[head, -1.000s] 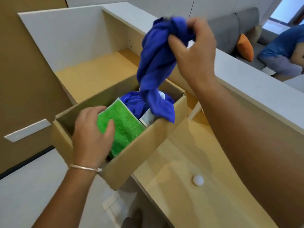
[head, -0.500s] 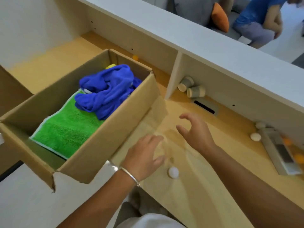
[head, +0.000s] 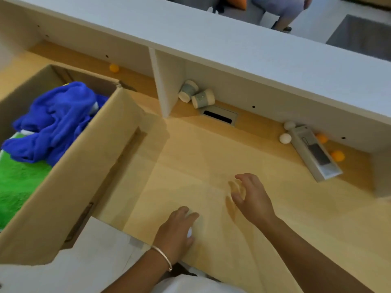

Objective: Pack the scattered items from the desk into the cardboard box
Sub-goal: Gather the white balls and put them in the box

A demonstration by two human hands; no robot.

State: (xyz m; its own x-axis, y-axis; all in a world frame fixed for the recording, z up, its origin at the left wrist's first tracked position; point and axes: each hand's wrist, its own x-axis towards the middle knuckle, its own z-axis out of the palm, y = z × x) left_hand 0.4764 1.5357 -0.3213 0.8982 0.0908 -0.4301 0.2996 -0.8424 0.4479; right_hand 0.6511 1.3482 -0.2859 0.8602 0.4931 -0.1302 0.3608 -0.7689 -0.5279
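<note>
The cardboard box sits at the left end of the desk, overhanging its front edge. Inside lie a crumpled blue cloth and a green towel. My left hand is cupped on a small white ball near the desk's front edge, with only a sliver of the ball showing beside the palm. My right hand hovers just to the right of it, fingers spread, holding nothing.
Two pale cups lie on their sides by the white divider. At the far right are a long packaged item, two white balls and orange balls. Another orange ball rests behind the box. A person sits beyond the counter.
The blue cloth was dropped into the box and both hands left it. My left hand came down onto the white ball, and my right hand moved out over the desk.
</note>
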